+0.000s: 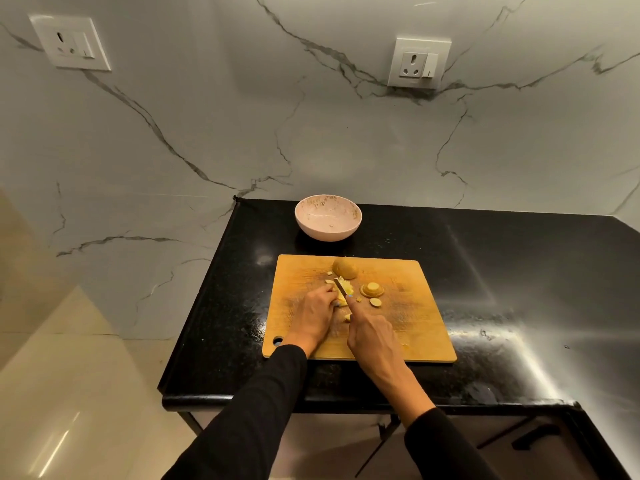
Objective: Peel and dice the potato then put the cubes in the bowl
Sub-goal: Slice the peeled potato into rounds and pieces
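Black sleeves [242,420] reach forward over a black counter [519,306]. On a wooden cutting board [415,327], the right hand [372,336] grips a knife [341,287], fingers curled round its handle, blade down in pale potato pieces [343,296]. Fingers of the left hand [317,315] curl onto those pieces, steadying them. Beyond lie round slices [372,290] and an uncut potato chunk [345,268]. Farther back, a pink bowl [328,217] holds no cubes. No writing is readable.

No legible text, label, brand, number or sign observed on any surface in view; the two wall sockets [71,43] carry no readable markings.
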